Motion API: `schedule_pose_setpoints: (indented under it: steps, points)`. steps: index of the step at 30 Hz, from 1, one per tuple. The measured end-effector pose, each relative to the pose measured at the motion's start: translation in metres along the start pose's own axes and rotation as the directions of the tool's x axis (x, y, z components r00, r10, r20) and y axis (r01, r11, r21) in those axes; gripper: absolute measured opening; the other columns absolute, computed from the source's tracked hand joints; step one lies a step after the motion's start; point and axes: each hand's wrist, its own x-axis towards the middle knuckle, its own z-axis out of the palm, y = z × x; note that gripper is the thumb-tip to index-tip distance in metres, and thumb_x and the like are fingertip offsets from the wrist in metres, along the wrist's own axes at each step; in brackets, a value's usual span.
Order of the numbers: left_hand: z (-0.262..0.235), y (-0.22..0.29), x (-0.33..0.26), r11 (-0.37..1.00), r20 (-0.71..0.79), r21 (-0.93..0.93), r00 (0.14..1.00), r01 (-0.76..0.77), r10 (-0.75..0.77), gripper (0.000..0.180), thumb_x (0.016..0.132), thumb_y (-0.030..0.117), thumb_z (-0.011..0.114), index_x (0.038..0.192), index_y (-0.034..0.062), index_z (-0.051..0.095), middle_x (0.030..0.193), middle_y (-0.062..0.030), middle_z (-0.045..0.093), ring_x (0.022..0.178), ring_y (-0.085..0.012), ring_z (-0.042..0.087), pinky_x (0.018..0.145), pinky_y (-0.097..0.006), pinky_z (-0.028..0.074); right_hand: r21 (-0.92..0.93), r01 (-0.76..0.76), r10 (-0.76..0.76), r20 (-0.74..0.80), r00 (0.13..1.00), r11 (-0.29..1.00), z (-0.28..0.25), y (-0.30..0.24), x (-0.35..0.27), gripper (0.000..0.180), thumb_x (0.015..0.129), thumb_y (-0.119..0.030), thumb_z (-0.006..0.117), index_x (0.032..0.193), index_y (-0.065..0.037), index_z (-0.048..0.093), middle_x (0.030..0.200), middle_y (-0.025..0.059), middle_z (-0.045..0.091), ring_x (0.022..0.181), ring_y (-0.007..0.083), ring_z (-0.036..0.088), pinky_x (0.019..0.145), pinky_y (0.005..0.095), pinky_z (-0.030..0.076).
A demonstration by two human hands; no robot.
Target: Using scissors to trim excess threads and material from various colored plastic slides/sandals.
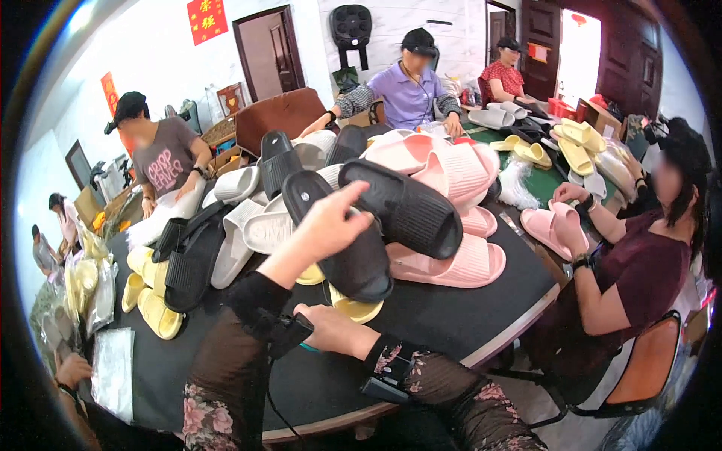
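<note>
Over the pile, my left hand (328, 225) reaches across a black slipper (342, 259), its index finger and thumb apart. The fingertips are close to a second black slipper (410, 210) lying sole-up against pink ones. Whether they touch it is hard to tell. Below, my right hand (338, 331) is curled beside my left wrist, partly hidden by a small black device (290, 336). A bit of teal shows under its fingers; what it grips is unclear. A yellow slipper (353, 307) lies just above it. Pink slippers (451, 263) are stacked to the right.
The dark table (436, 323) carries grey, black and yellow slippers (159, 314) on the left. A clear plastic bag (113, 372) lies at its left edge. At right, a co-worker handles pink slippers (553, 229); others sit behind. An orange-backed chair (643, 364) stands lower right.
</note>
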Motion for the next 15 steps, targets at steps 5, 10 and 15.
schedule_pose_setpoints:
  steps: [5, 10, 15]
  points:
    - [0.012, -0.010, -0.019, 0.992, 0.072, 0.109, 0.996, -0.061, 0.053, 0.051, 0.078, 0.013, 0.061, 0.125, -0.0016, 0.048, 0.115, -0.0232, 0.058, 0.106, -0.0354, 0.057, 0.092, -0.039, 0.044, -0.071, -0.013, 0.022, 0.138, 0.990, 0.997, -0.002, -0.003, 0.010, 0.037, 0.070, -0.007, 0.067, 0.100, 0.004, 0.049, 0.091, 0.0279, 0.061, 0.091, 0.0420, 0.060, 0.079, 0.0478, 0.047]
    - [-0.002, -0.004, -0.037, 0.988, 0.010, 0.105, 0.993, -0.115, 0.114, 0.045, 0.077, 0.013, 0.063, 0.119, -0.0011, 0.052, 0.114, -0.0217, 0.058, 0.108, -0.0368, 0.055, 0.094, -0.041, 0.044, -0.076, -0.079, 0.083, 0.050, 0.995, 0.994, 0.003, -0.009, 0.010, 0.031, 0.077, -0.019, 0.062, 0.100, 0.000, 0.055, 0.082, 0.0256, 0.063, 0.084, 0.0414, 0.061, 0.073, 0.0468, 0.048]
    - [-0.037, -0.007, -0.076, 0.983, -0.002, 0.180, 1.000, -0.029, 0.030, 0.040, 0.078, 0.021, 0.060, 0.115, 0.0057, 0.056, 0.115, -0.0164, 0.058, 0.109, -0.0348, 0.054, 0.092, -0.045, 0.041, -0.042, -0.061, 0.061, -0.007, 0.998, 0.997, 0.011, 0.003, 0.010, 0.039, 0.076, -0.020, 0.069, 0.108, -0.002, 0.057, 0.090, 0.0204, 0.065, 0.087, 0.0339, 0.064, 0.073, 0.0362, 0.050]
